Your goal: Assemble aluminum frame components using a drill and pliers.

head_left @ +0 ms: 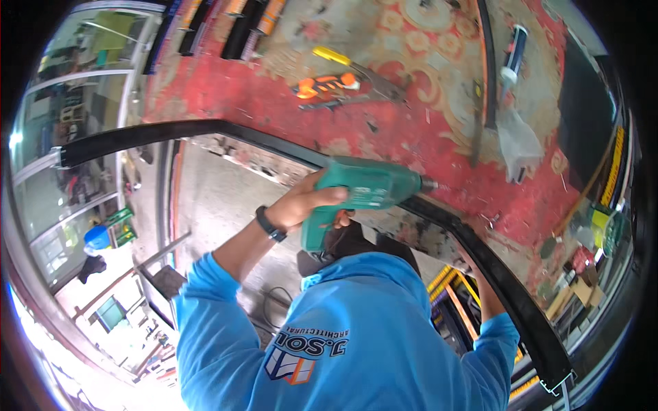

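My left hand (301, 202) is wrapped around the handle of a green power drill (367, 181), a dark band on its wrist. The drill lies across a long black metal profile (267, 151), and its tip points right over the worktop. This profile runs from the far left along the table's near edge to the lower right. At its right part, my right hand (467, 260) grips the near side; most of its fingers are hidden behind the profile.
The worktop (219, 89) has a worn red floral cover. On it lie a yellow-handled tool (332, 56), an orange-handled tool (325, 85), a sealant tube (514, 58) and a clear plastic piece (519, 140). More black profiles (243, 31) rest at the back. Glass-fronted shelving stands left.
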Motion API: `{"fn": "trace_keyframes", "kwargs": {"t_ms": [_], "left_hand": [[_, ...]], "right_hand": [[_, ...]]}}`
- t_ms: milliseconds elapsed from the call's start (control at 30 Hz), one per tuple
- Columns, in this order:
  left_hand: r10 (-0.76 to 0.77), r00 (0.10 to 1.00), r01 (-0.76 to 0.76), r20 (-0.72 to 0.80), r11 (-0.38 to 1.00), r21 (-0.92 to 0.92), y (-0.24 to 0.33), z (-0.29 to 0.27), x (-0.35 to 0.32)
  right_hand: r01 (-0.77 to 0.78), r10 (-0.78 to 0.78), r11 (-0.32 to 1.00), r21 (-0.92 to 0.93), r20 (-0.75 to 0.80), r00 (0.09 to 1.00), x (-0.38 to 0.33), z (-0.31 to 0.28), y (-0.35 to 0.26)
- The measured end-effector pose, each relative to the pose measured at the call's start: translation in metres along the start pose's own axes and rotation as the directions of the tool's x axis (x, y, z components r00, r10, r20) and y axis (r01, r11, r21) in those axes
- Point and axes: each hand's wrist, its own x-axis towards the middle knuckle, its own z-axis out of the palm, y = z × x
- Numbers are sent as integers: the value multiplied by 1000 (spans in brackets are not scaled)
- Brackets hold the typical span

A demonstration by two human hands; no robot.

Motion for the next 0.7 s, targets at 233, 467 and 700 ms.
{"fn": "trace_keyframes", "kwargs": {"t_ms": [233,467,700], "left_hand": [[379,895,-336,-236,920,204,81,-46,-106],[780,611,205,-133,6,979,86,-175,7],[786,564,534,-253,-114,838,76,-281,6]], "right_hand": [[-104,102,994,-35,-44,994,45,-36,-82],[49,-115,939,-341,-178,977,20,-41,-80],[-111,128,963,-246,53,990,45,-8,-60]]}}
